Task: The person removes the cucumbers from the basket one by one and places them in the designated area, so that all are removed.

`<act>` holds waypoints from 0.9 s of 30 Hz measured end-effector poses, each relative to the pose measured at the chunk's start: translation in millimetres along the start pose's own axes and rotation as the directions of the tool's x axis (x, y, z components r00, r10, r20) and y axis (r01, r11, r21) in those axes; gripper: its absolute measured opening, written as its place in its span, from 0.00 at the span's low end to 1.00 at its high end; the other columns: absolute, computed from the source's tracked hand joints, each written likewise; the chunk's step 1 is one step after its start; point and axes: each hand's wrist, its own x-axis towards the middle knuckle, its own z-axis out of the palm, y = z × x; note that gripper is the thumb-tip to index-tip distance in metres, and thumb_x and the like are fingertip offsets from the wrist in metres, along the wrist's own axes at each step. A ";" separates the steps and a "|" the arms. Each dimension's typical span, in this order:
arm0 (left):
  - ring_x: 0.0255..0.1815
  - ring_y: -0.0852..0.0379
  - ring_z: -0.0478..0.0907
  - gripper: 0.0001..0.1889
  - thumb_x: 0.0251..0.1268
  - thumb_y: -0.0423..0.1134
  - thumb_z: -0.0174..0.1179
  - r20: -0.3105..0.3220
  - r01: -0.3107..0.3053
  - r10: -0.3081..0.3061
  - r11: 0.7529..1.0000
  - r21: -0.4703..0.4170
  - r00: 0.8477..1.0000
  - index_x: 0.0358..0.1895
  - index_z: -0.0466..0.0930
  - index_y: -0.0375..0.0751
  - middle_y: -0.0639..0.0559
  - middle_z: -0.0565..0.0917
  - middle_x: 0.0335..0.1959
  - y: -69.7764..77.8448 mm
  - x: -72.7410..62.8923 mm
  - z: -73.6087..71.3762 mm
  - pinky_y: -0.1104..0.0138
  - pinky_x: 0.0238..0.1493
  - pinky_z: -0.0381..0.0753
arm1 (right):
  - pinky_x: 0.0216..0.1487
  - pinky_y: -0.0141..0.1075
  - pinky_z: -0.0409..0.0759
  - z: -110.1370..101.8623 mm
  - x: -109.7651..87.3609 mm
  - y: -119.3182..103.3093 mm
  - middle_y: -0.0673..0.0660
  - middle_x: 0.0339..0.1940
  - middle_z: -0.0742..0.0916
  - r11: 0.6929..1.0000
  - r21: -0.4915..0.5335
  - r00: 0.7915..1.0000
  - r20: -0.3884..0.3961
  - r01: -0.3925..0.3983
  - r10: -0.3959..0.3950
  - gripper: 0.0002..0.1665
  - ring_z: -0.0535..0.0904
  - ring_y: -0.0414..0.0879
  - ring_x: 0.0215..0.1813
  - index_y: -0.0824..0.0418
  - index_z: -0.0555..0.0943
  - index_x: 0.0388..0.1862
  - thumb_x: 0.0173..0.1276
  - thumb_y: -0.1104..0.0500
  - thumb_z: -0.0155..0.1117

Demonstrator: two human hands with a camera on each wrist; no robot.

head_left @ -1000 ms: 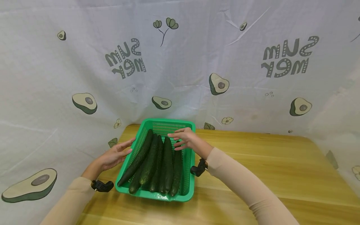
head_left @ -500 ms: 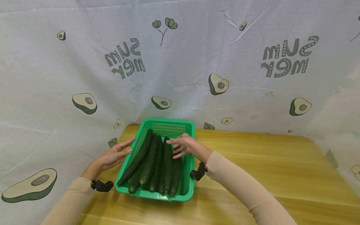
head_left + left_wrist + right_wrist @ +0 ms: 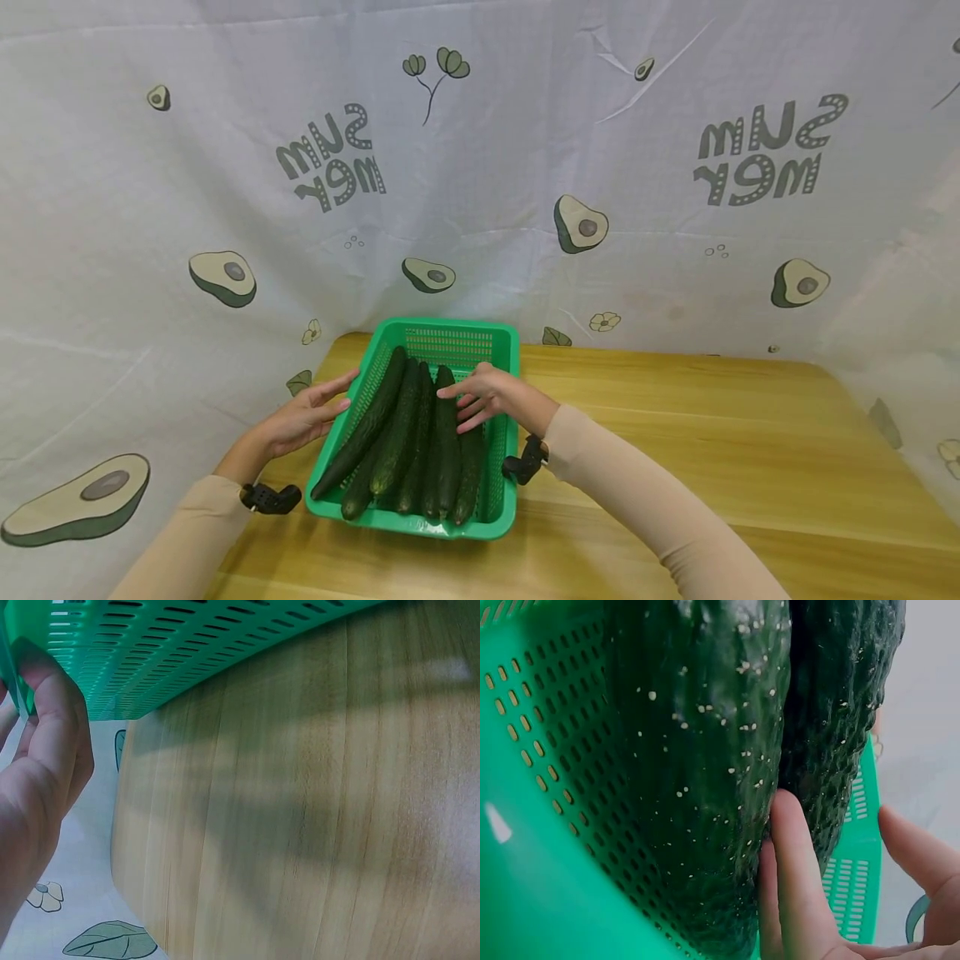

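Observation:
Several dark green cucumbers (image 3: pixel 405 425) lie lengthwise, side by side, in a green plastic basket (image 3: pixel 416 523). My left hand (image 3: pixel 303 417) holds the basket's left rim, with part of the rim between its fingers in the left wrist view. Over the right half of the basket, my right hand (image 3: pixel 487 396) reaches down among the cucumbers. In the right wrist view its fingers (image 3: pixel 799 877) slip into the gap between a near cucumber (image 3: pixel 705 765) and a farther cucumber (image 3: pixel 836 712). Its thumb (image 3: pixel 922 851) stands apart, on the farther one's other side.
The basket stands on a wooden table (image 3: pixel 675 467), which stretches to the right. A white curtain (image 3: pixel 480 183) printed with avocados and lettering hangs behind and along the left. Both forearms wear wrist cameras, the right wrist camera (image 3: pixel 525 460) close to the basket's right rim.
My right hand has come down and nearer to me, from above the far part of the basket to between the right-hand cucumbers. My left hand stays at the rim; the cucumbers lie as before.

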 end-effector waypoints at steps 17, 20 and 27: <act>0.78 0.32 0.30 0.34 0.83 0.37 0.45 -0.006 0.013 -0.013 0.999 0.040 1.000 0.82 0.37 0.47 0.39 0.28 0.80 -1.7 -0.9 -3.4 0.39 0.71 0.47 | 0.35 0.44 0.86 5.7 0.0 7.4 0.74 0.47 0.83 0.986 -0.163 0.999 -0.020 0.034 -0.037 0.50 0.86 0.60 0.40 0.74 0.59 0.70 0.59 0.62 0.79; 0.78 0.33 0.32 0.35 0.83 0.37 0.45 -0.010 0.021 -0.021 0.999 0.036 1.000 0.82 0.37 0.47 0.40 0.28 0.80 -1.6 -1.2 -2.5 0.42 0.71 0.51 | 0.35 0.44 0.86 7.7 -0.2 8.1 0.73 0.45 0.83 0.982 -0.182 0.999 -0.020 0.040 -0.045 0.49 0.86 0.60 0.41 0.75 0.60 0.69 0.58 0.63 0.79; 0.77 0.30 0.37 0.35 0.83 0.36 0.45 0.019 -0.004 0.004 1.000 -0.005 1.000 0.82 0.36 0.44 0.39 0.26 0.80 1.2 -0.1 0.5 0.57 0.62 0.74 | 0.36 0.44 0.86 5.5 0.2 7.0 0.72 0.43 0.83 0.987 -0.158 1.000 -0.022 0.016 -0.020 0.50 0.87 0.60 0.40 0.75 0.59 0.73 0.59 0.64 0.78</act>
